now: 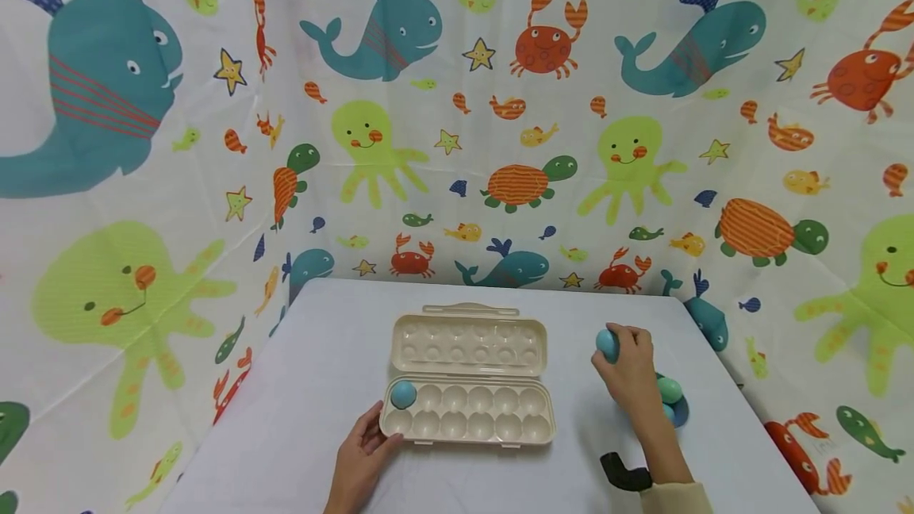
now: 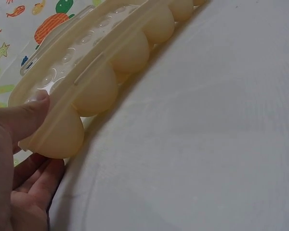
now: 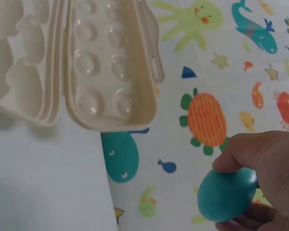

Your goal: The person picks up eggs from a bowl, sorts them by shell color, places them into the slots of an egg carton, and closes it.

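A cream plastic egg carton [image 1: 467,424] lies with its lid [image 1: 469,346] folded back on the white table. One blue egg [image 1: 403,394] sits in the back-left cup; the other cups hold nothing. My left hand [image 1: 362,450] grips the carton's front-left corner, thumb on the rim and fingers below, as the left wrist view shows. Right of the carton, above the table, my right hand [image 1: 630,367] pinches a second blue egg [image 3: 226,194] between thumb and fingers. Behind that forearm is a blue bowl [image 1: 681,412] with a green egg [image 1: 669,389] and at least one blue egg [image 1: 668,412], partly hidden.
A white cloth covers the table [image 1: 300,387]. Sea-animal printed curtains [image 1: 443,141] stand behind it and on both sides. A black curved strap-like piece [image 1: 623,473] shows beside the right wrist.
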{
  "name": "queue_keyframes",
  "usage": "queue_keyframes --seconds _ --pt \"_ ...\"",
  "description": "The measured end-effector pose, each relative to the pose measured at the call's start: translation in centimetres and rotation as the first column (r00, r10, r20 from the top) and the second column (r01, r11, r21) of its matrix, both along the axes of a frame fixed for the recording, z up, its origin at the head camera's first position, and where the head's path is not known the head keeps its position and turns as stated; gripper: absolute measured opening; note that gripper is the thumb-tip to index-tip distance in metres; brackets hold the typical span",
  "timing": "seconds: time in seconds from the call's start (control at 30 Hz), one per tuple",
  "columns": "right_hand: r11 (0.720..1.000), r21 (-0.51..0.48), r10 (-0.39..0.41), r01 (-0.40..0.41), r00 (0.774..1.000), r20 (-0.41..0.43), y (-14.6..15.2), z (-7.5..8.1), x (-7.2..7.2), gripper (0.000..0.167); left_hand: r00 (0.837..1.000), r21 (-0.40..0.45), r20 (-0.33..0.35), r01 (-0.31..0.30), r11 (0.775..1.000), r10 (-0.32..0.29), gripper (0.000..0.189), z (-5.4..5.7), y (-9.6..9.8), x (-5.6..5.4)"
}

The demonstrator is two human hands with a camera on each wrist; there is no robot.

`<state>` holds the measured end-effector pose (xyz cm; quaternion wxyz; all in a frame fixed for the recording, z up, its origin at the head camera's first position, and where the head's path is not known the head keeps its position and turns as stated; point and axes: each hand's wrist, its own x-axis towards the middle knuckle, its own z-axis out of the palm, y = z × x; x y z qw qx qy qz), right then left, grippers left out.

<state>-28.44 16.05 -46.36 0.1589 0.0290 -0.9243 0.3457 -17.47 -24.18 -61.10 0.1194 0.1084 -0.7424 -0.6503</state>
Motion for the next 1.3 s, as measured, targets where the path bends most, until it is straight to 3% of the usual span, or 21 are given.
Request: queue_keyframes --seconds 0.27,0.57,0.93,1.13,1.3 --pt "0.991 0.009 0.136 -0.136 0.983 -0.12 -5.8 -0.6 -1.4 0.05 1.0 -0.005 0.0 -0.011 1.0 0.011 0.076 -0.2 0.0 0.1" --pt "0.946 0.03 0.319 -0.322 0.914 -0.252 -11.5 -1.5 -1.2 0.049 1.0 -0.024 -0.013 -0.019 1.0 0.019 0.072 -0.4 0.1 0.2" --pt "0.854 0.055 0.518 -0.517 0.837 -0.176 -16.9 -3.0 -1.1 0.048 0.999 -0.069 -0.037 -0.033 0.997 0.03 0.068 -0.2 -0.2 -0.1" --pt "0.817 0.028 0.577 -0.576 0.815 -0.06 -18.9 -4.4 -0.8 0.045 0.998 -0.062 -0.05 -0.032 0.998 0.029 0.068 -0.6 -0.3 -0.2" --pt "0.782 0.037 0.622 -0.622 0.783 0.006 -20.2 -5.8 -0.4 0.042 0.997 -0.075 -0.07 -0.036 0.997 0.031 0.067 -0.7 -0.4 -0.2"
